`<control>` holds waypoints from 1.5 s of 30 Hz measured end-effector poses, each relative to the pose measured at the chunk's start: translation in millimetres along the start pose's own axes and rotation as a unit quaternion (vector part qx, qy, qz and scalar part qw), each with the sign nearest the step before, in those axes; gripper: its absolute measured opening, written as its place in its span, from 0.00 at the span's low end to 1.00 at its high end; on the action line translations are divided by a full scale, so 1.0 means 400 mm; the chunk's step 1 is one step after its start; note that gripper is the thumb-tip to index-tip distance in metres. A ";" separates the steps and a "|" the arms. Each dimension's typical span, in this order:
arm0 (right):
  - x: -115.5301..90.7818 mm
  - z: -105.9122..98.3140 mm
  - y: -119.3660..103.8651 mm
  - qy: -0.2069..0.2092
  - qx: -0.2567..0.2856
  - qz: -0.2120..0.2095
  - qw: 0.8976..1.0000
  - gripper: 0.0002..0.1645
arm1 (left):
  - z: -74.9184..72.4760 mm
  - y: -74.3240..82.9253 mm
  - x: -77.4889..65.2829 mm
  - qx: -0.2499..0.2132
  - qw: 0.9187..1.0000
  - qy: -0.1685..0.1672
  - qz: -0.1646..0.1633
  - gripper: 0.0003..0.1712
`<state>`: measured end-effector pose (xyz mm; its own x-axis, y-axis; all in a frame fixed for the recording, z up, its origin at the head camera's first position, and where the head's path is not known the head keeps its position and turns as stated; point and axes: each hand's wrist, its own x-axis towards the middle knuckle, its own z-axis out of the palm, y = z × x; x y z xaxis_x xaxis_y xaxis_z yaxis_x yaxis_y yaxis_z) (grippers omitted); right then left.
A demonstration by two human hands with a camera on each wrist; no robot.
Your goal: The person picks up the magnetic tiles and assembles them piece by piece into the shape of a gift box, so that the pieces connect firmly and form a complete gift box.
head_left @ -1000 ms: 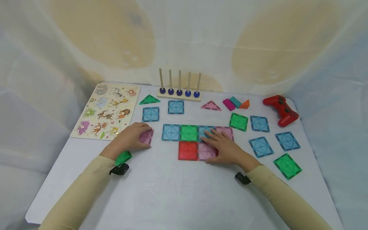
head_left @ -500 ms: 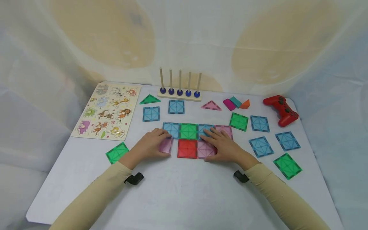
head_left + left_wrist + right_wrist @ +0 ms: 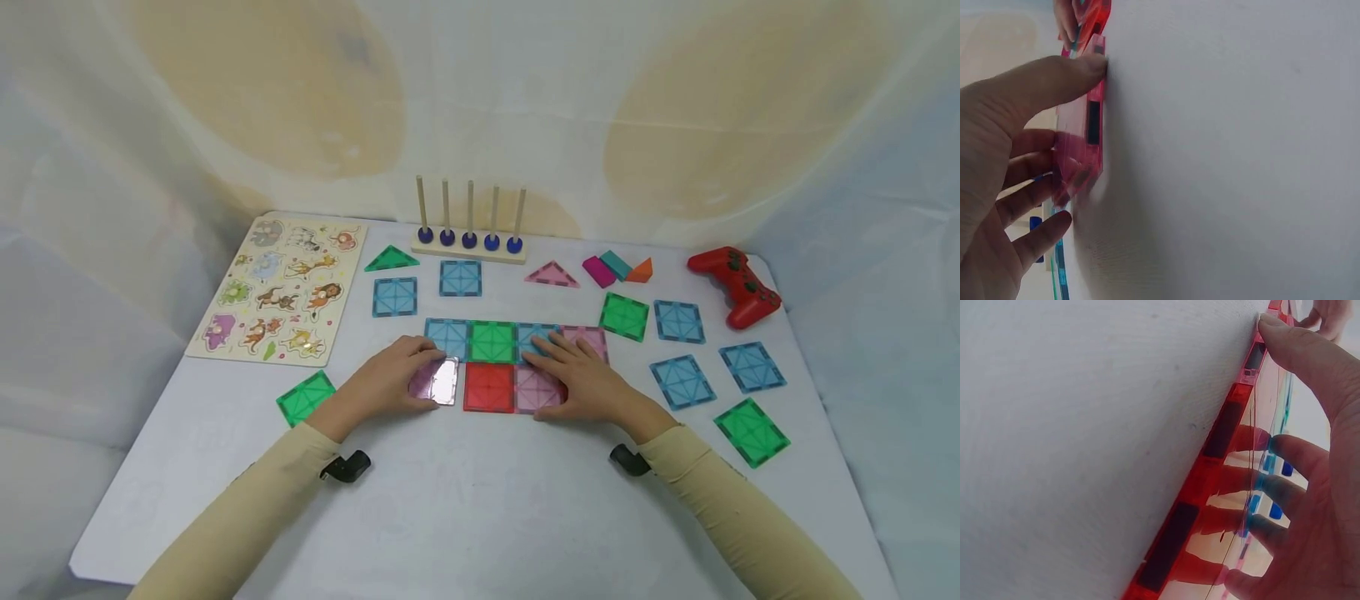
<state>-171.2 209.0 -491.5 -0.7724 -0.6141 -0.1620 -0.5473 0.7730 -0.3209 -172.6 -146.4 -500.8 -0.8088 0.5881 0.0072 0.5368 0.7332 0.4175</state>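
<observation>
My left hand (image 3: pixel 382 379) holds a clear pink square magnetic tile (image 3: pixel 442 383) between thumb and fingers. It sits just left of a red tile (image 3: pixel 489 387), with a small gap between them, and below a blue tile (image 3: pixel 447 337). Bright glare covers its right side. In the left wrist view the thumb grips the edge of this pink tile (image 3: pixel 1079 140). My right hand (image 3: pixel 588 383) rests with spread fingers over another blue tile (image 3: pixel 528 333) and a second pink tile (image 3: pixel 531 387), its thumb at the lower edge. A green tile (image 3: pixel 492 342) joins the upper row.
An animal puzzle board (image 3: pixel 281 292) lies at left, a peg stand with blue beads (image 3: pixel 468 246) at the back. Loose blue and green tiles (image 3: pixel 752 432) lie at right, near a red game controller (image 3: pixel 735 286). Another green tile (image 3: pixel 306 398) lies by the left forearm.
My left hand has carried the pink tile rightward from beside the puzzle board to the red tile's left side. In the last half second it barely moves. My right hand stays in place.
</observation>
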 end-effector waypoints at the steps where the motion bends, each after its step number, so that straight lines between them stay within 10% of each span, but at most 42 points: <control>1: 0.000 -0.001 0.000 0.001 0.000 -0.001 1.000 0.60 | 0.001 0.000 0.000 0.000 1.000 -0.001 0.010 0.41; 7: -0.001 -0.004 -0.001 -0.001 0.001 0.000 1.000 0.60 | 0.012 0.009 0.007 -0.001 0.999 0.005 0.046 0.40; 21: -0.030 -0.018 0.047 -0.010 0.041 0.021 0.999 0.63 | 0.021 0.006 0.001 0.018 0.999 -0.025 0.014 0.57; 45: -0.061 -0.001 0.028 0.005 0.018 0.039 0.999 0.62 | 0.033 0.011 0.027 0.013 0.999 -0.030 0.019 0.50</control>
<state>-158.6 232.7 -490.7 -0.8156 -0.5506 -0.1776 -0.4738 0.8118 -0.3413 -175.6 -132.3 -510.7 -0.7725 0.6342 -0.0320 0.5735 0.7184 0.3937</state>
